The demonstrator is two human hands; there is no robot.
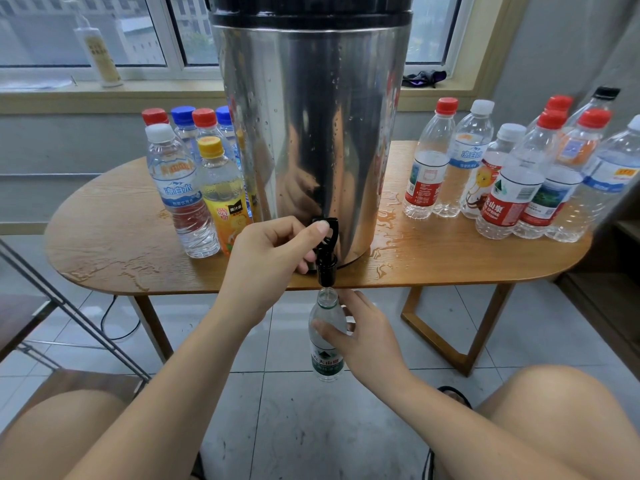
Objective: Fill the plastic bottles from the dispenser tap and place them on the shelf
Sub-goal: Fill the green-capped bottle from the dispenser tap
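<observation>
The left hand grips the tap, the right hand holds the bottle beneath it (keep its mouth centred).

I see an oval table of orange-brown grained wood on angled wooden legs, standing on glossy pale grey floor tiles. Behind it a white-framed window lets dull daylight fall over a yellowish sill. A plain grey wall rises at right, and a thin black cable loops across the floor at left.
</observation>
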